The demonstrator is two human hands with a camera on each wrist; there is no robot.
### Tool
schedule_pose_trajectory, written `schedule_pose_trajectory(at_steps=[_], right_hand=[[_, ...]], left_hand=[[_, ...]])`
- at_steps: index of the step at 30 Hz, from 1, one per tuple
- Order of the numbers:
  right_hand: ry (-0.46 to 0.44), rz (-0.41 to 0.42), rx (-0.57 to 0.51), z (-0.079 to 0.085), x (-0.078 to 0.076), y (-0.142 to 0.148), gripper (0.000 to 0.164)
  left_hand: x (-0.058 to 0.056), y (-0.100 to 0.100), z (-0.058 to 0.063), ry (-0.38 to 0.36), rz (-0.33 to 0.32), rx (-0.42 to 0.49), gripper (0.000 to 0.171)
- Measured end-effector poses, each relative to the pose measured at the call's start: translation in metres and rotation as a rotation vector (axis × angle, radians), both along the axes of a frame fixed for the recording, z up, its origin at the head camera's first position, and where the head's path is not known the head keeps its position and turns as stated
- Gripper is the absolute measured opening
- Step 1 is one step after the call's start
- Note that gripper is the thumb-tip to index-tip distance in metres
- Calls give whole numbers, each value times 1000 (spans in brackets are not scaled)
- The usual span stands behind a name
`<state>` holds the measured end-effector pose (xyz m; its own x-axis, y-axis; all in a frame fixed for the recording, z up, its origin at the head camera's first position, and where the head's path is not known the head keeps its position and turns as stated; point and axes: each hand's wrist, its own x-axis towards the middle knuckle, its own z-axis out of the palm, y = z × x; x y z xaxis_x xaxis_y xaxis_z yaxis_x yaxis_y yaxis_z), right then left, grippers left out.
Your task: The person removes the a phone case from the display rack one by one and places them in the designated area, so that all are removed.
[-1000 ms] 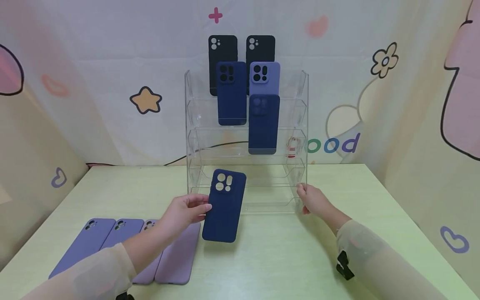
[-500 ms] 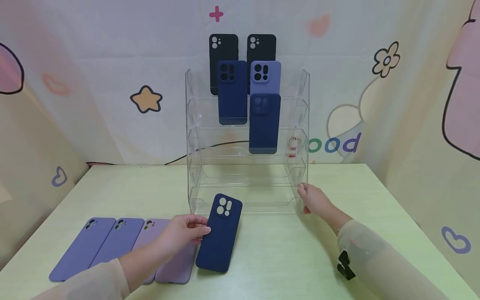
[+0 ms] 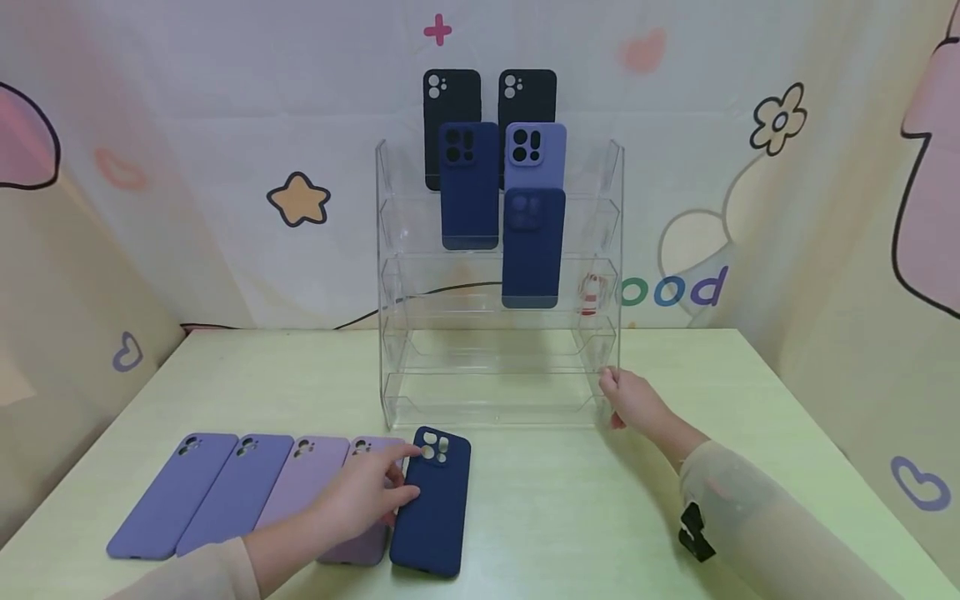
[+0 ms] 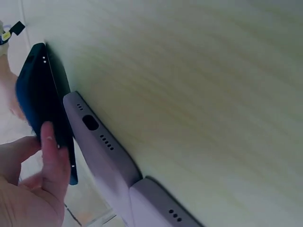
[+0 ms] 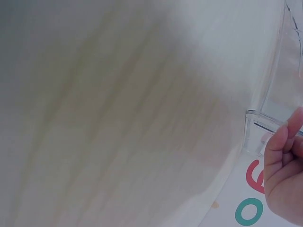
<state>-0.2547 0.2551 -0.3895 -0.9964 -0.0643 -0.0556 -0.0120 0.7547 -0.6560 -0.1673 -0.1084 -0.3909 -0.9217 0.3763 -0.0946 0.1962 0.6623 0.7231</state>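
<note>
My left hand [image 3: 356, 496] pinches a dark blue phone case [image 3: 431, 512] by its left edge, the index finger reaching to the camera cutouts. In the left wrist view that case [image 4: 35, 90] tilts over the table, one finger against its dark inner side. Just left of it lie two pinkish-purple phone cases [image 3: 311, 467] and two bluish-purple ones [image 3: 176, 500] in a row, partly covered by my left arm. My right hand [image 3: 636, 402] grips the lower right side of a clear tiered display rack [image 3: 498, 414]; the right wrist view shows curled fingers at its clear edge.
Upright in the rack stand two black cases [image 3: 452, 100], a blue case [image 3: 470, 200] and a light purple case [image 3: 546, 158], with another blue case [image 3: 532, 258] one tier lower. A patterned cloth [image 3: 187, 125] hangs behind the pale table [image 3: 675, 367].
My left hand has brought the dark blue case down from before the rack to the table, beside the purple row. Its index finger has shifted to the camera cutouts. The right hand keeps its grip.
</note>
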Motion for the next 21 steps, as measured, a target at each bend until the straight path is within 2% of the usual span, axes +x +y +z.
schedule_pose_trajectory(at_steps=[2, 5, 11, 13, 15, 18, 21], right_hand=[[9, 2, -1, -1, -1, 0, 24], [13, 4, -1, -2, -2, 1, 23], [12, 0, 1, -3, -2, 1, 23], [9, 0, 0, -3, -3, 0, 23], [1, 1, 0, -3, -3, 1, 23], [-9, 3, -1, -2, -3, 0, 24], [-14, 4, 1, -3, -3, 1, 24]], left_hand=[[0, 0, 0, 31, -43, -64, 47], [1, 1, 0, 136, -90, -195, 43], [4, 6, 1, 343, -116, -473, 38], [6, 6, 1, 414, -167, -557, 40], [8, 7, 1, 459, -245, -615, 46], [13, 6, -1, 421, -393, -640, 60], [17, 4, -3, 290, -475, -630, 71]])
